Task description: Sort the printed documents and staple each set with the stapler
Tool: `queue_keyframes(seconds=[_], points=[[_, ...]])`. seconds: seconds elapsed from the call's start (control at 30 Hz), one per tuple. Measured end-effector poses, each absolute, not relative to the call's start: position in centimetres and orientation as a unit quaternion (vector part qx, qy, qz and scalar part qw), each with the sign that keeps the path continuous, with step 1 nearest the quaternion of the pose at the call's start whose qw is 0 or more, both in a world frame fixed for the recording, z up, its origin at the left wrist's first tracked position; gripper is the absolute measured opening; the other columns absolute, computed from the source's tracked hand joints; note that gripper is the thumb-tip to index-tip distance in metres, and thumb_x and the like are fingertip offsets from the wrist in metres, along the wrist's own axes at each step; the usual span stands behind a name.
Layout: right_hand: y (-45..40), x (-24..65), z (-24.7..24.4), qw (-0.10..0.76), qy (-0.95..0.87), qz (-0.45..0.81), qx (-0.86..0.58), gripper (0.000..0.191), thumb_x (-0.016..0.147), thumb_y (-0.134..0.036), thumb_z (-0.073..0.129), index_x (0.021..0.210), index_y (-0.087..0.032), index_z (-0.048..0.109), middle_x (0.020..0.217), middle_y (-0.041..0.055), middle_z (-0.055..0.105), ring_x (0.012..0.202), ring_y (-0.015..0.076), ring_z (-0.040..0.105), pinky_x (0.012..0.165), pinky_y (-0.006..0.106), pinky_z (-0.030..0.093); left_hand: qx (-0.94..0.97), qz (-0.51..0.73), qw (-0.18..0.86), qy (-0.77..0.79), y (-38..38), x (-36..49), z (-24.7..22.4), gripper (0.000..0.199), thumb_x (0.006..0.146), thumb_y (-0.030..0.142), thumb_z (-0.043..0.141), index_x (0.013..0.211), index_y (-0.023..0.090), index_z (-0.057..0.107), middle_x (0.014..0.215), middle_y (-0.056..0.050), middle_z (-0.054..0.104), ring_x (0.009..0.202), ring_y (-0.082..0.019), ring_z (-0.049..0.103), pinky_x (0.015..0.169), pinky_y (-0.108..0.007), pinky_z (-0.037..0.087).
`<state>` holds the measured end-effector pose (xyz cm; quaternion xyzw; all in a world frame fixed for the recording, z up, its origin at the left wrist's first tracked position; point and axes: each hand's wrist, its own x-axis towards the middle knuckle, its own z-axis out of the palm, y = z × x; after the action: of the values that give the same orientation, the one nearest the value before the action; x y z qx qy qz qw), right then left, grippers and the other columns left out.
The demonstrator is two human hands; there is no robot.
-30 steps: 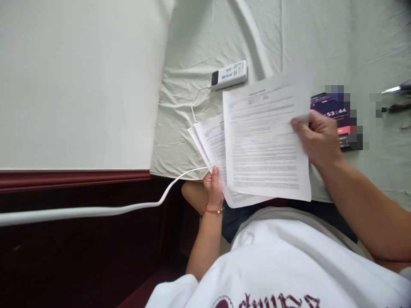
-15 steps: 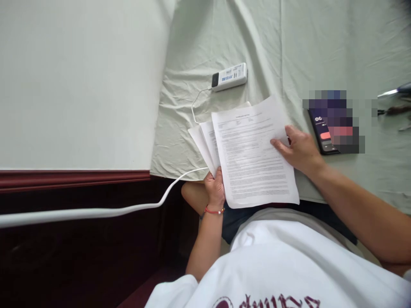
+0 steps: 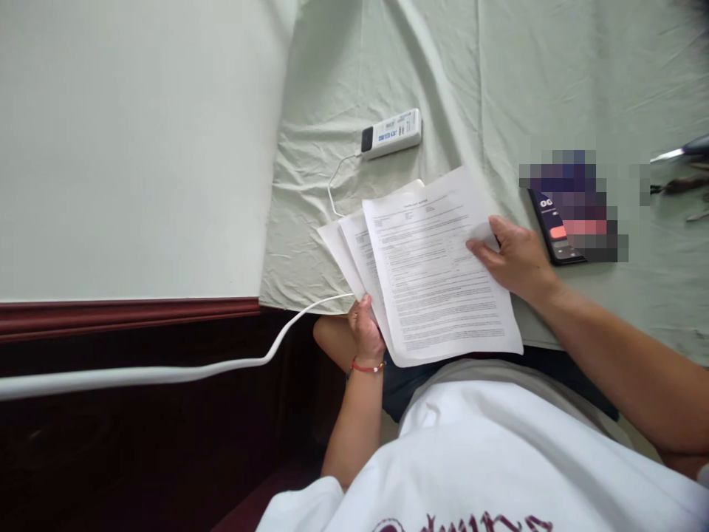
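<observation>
Several printed paper sheets (image 3: 437, 281) are fanned out over the near edge of the cloth-covered table. My right hand (image 3: 512, 258) grips the top sheet at its right edge, thumb on the printed face and the other fingers behind it. Lower left, my left hand (image 3: 365, 331), with a red bracelet at the wrist, is closed on the left edge of the under sheets (image 3: 357, 247), its thumb on top. Print shows on the top sheet and on a strip of the one beneath; most of the lower sheets is covered.
A white power bank (image 3: 392, 134) with a thin cable lies beyond the papers. To the right is a phone (image 3: 554, 233), partly pixelated. A pen-like object (image 3: 681, 151) lies at the far right. A white cable (image 3: 221, 364) crosses from the left below a white panel (image 3: 133, 148).
The sheets have spread wider apart. My left hand has shifted slightly left and down with the under sheets, and the top sheet's lower edge has swung a little right.
</observation>
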<state>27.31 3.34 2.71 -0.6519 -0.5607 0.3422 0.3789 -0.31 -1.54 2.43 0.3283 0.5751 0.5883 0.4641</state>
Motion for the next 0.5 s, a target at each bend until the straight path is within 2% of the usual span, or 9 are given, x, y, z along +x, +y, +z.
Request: queue_keyframes(seconds=[0.1,0.27,0.37,0.5], points=[[3.4,27.4,2.4,0.398,-0.56,0.343,-0.641,0.028,0.084,-0.04,0.07,0.072,-0.027,0.047,0.067,0.0022,0.058,0.064,0.0216,0.051,0.062,0.037,0.037,0.321,0.588,0.476,0.57,-1.5,-0.6,2.3,0.024,0.083,0.043,0.082,0.094,0.022,0.08,0.1,-0.004,0.081,0.11,-0.027,0.074,0.104,-0.038,0.056],[3.3,27.4,2.2,0.405,-0.555,0.348,-0.638,0.028,0.085,-0.043,0.07,0.072,-0.027,0.052,0.066,0.0021,0.061,0.064,0.0211,0.053,0.06,0.036,0.037,0.31,0.574,0.479,0.587,-1.6,-1.1,2.0,0.037,0.08,0.052,0.082,0.105,0.025,0.081,0.111,-0.005,0.081,0.114,-0.029,0.073,0.107,-0.042,0.056],[3.2,27.3,2.0,0.409,-0.547,0.357,-0.637,0.025,0.086,-0.04,0.069,0.072,-0.027,0.053,0.07,0.0019,0.063,0.066,0.0213,0.055,0.063,0.037,0.04,0.305,0.572,0.485,0.587,-1.6,-1.5,1.8,0.037,0.081,0.057,0.08,0.103,0.027,0.081,0.108,-0.004,0.081,0.112,-0.029,0.073,0.104,-0.042,0.058],[3.2,27.3,1.8,0.419,-0.541,0.357,-0.635,0.023,0.086,-0.035,0.069,0.072,-0.027,0.052,0.075,0.0019,0.065,0.071,0.0217,0.057,0.067,0.037,0.042,0.304,0.579,0.485,0.581,-1.4,-1.8,1.3,0.035,0.078,0.053,0.086,0.099,0.025,0.081,0.102,-0.005,0.082,0.104,-0.025,0.075,0.099,-0.038,0.059]])
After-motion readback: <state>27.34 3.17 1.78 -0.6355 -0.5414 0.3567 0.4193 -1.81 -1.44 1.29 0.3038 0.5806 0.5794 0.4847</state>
